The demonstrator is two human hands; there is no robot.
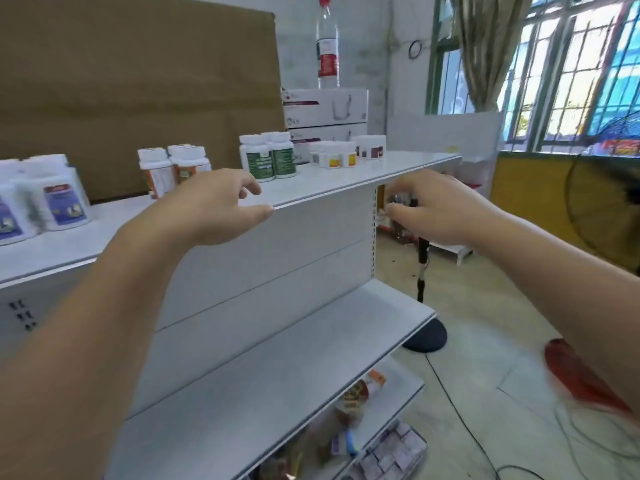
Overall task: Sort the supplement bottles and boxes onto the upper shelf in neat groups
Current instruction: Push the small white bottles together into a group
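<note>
As hands (214, 206) (436, 211) hover, smooth shelf (346, 176), seemingly metal, cylindrical bottles (266, 157)

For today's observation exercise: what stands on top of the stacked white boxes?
A clear bottle with a red cap and label stands upright on the top box. The lower box is partly covered by small jars.

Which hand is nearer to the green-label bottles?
Left. The left hand is just in front of the green-label bottles, at the shelf edge; the right hand is farther right, near the shelf's end.
</note>
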